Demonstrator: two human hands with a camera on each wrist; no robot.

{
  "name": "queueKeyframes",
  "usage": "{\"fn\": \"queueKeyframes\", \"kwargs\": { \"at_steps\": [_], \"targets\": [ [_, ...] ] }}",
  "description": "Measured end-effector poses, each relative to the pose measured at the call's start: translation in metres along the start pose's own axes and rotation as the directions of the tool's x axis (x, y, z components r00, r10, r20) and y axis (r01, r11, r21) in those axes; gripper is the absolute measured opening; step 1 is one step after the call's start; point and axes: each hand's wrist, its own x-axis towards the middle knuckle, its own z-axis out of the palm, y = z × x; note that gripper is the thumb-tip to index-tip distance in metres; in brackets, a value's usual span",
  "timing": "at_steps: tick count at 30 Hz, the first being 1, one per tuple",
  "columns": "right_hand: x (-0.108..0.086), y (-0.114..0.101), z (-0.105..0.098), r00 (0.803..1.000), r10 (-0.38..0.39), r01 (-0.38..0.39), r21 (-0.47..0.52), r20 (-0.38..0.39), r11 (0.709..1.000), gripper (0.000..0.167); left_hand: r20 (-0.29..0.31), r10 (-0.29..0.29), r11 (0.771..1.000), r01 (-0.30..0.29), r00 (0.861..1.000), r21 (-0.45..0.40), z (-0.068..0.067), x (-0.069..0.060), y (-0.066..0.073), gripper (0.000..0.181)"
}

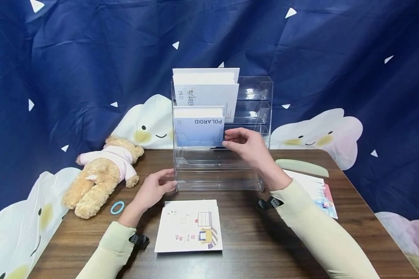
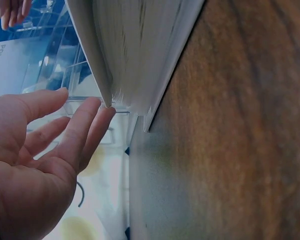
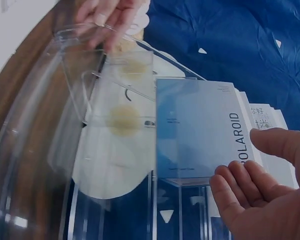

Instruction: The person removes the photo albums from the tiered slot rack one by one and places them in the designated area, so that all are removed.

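- Blue-and-white rectangular book (image 1: 199, 133) marked POLAROID stands on a middle tier of a clear plastic tiered rack (image 1: 218, 186), toward the rack's left side; its visible cover is wider than tall, its long axis running left to right.
- Right hand (image 1: 247, 146) is the nearer one; the book lies just to its left, fingertips by the right edge; fingers bent loosely, thumb apart from them, clamped on nothing; whether they touch the cover, I cannot tell.
- Left hand (image 1: 156, 188) is lower, at the rack's bottom left corner; fingers extended and thumb apart, tips against the clear plastic.
- Larger white book (image 1: 209, 95) with dark lettering stands behind and above the blue one.
- White square book (image 1: 188, 228) with small coloured drawings lies flat before the rack on the brown wood-grain worktop (image 1: 251, 244).
- Tan plush bear (image 1: 101, 168) in a pink top and a light-blue ring (image 1: 113, 208) lie left; a pale green comb (image 1: 302, 167) lies right.
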Motion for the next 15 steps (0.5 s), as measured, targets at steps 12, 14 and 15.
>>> {"fn": "queueKeyframes", "kwargs": {
  "at_steps": [12,14,15],
  "targets": [
    [0.028,-0.011,0.004,0.990,0.040,-0.037,0.027,-0.137,0.999,0.039,0.004,-0.007,1.000,0.007,1.000,-0.005,0.000,0.000,-0.001,0.057],
    [0.031,-0.011,0.004,0.987,0.034,-0.027,0.048,-0.155,0.998,0.040,-0.001,-0.005,1.000,0.005,1.000,0.004,-0.001,0.000,-0.001,0.056],
    [0.032,-0.011,0.004,0.986,0.030,-0.021,0.058,-0.161,0.998,0.040,-0.002,-0.005,1.000,0.005,1.000,0.005,-0.001,0.000,-0.001,0.056]
  ]
}}
